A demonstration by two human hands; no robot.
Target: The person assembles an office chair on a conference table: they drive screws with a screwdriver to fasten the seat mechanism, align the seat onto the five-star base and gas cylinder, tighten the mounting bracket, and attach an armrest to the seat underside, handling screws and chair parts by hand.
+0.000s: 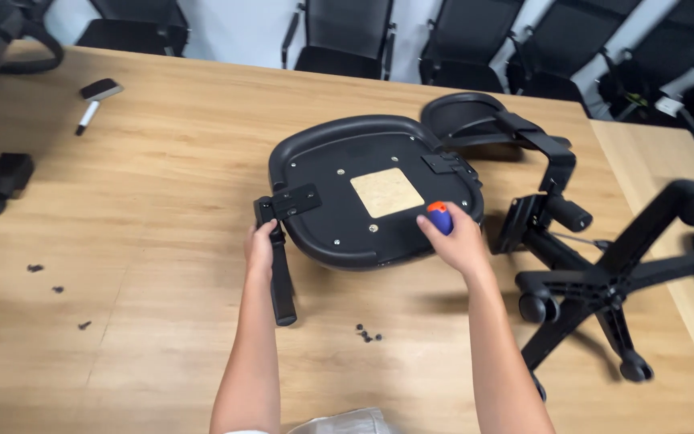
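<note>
Gripping armrest with left hand, right hand around screwdriver.

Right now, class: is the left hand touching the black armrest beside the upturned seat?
Touching. The head view shows the left hand wrapped around the black armrest.

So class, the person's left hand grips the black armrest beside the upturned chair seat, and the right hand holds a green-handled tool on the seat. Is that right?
Not quite. The tool in the right hand has a blue handle with an orange cap, not green, as the head view shows. The left hand does grip the black armrest beside the upturned chair seat.
</note>
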